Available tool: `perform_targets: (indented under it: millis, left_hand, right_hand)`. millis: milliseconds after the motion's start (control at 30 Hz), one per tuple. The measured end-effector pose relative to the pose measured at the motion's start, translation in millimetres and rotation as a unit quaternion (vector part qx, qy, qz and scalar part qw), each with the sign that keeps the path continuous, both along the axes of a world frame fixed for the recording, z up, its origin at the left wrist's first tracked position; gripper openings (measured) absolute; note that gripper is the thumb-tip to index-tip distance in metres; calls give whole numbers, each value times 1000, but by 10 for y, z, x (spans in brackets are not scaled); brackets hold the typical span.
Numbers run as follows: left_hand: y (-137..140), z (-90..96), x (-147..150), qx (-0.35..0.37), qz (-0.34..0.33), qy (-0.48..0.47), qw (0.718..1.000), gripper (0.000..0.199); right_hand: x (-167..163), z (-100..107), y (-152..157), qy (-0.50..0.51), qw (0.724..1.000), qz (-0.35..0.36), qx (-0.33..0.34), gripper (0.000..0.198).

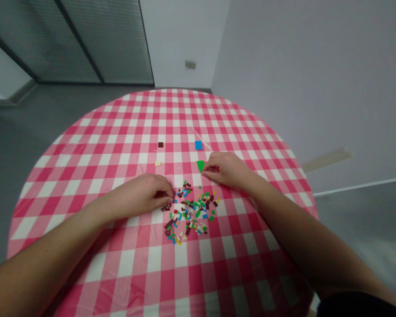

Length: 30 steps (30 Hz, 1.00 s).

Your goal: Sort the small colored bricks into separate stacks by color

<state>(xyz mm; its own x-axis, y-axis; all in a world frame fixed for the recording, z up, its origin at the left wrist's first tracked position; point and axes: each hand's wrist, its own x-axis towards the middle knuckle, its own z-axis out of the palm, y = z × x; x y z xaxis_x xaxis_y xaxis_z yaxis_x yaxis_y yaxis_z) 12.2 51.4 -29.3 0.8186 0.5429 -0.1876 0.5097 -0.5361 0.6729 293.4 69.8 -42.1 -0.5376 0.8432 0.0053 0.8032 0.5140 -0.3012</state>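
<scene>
l hand (153, 193) is at the l edge of the loose brick pile (188, 210), fingers curled, thumb & index tips close tog. right by a sm blue pc (175, 201) and some dk brown bits (166, 207); can't tell if anything's pinched in there. r hand (226, 169) is at the r side of the green plate (200, 166), fingers bent, thumb & fingertips at the plate's edge; looks like contact, but can't tell if it's actually gripped or just touched. green plate lies on the tbl just beyond the pile, wide end away from the person, narrowing toward them. blue sq plate (198, 145) is a bit farther out, behind the green one, apart from it. over to the l, dk brown sq (160, 145) sits abt level w/ the blue sq, and a cream pc (158, 163) is nearer, beyond the l hand; all 4 are apart from ea other. pile is mixed: green, brown, blue, white, yellow, a bit of red, spread loosely betw the forearms, most pcs too sm to make out. tbl (100, 259) is round w/ a red/white check cloth. blk sleeve (359, 304) at lower r. bg: glass panels w/ blinds (115, 39) upper l, wall plate (190, 64) past the far edge, plain wall (303, 66) on the r, grey floor (6, 136) l.
</scene>
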Motion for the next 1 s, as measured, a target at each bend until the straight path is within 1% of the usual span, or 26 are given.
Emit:
perform_targets:
  millis: [233,433,633,767,833,900,1000]
  left_hand:
    - [5,-11,1,7,-5,1,1000,24]
    - [15,-31,0,9,-5,2,1000,23]
    - [9,-7,9,9,-3,4,1000,22]
    - [0,-8,10,14,-6,-1,1000,22]
    - [0,-19,8,16,-7,-3,1000,22]
    - [2,-34,5,17,-7,-3,1000,21]
    - [9,-50,1,18,-7,-4,1000,21]
  right_hand:
    - [-4,-2,-4,-18,1000,0,-10,18]
    - [-14,16,-11,-20,1000,-1,-16,18]
    - [-11,8,-1,-18,1000,1,-17,18]
    - [-17,76,-38,7,1000,4,-23,16]
    - [-39,153,-101,37,998,34,-44,13]
    - [-81,240,-190,58,990,92,-89,11]
    - [-176,339,-330,38,968,189,-158,11]
